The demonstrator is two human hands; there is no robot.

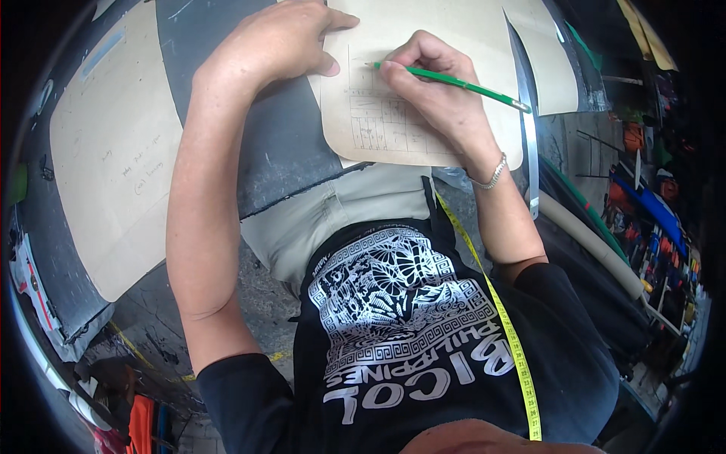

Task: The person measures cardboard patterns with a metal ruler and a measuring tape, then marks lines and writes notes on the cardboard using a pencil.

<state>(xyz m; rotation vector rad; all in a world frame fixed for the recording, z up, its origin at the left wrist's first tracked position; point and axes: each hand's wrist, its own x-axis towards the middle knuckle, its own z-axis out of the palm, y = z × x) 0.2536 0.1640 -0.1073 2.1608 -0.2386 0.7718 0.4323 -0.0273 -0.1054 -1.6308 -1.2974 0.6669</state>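
Note:
A green pencil [469, 85] is pinched in my right hand [446, 79], its tip touching a tan paper sheet [491, 144] with rounded corners. Around the tip, the sheet carries a ruled grid of thin pencil lines and small writing. My left hand [276, 38] rests at the sheet's left edge, index finger and thumb stretched apart, holding nothing. A metal ruler [531, 136] lies along the sheet's right side, beside my right wrist.
Another tan sheet [113, 174] with faint handwriting lies on the dark tabletop [283, 144] at the left. A yellow tape measure [495, 295] hangs down my shirt. Rolled material [586, 242] stands at the right, near a cluttered heap of tools and coloured things [658, 219].

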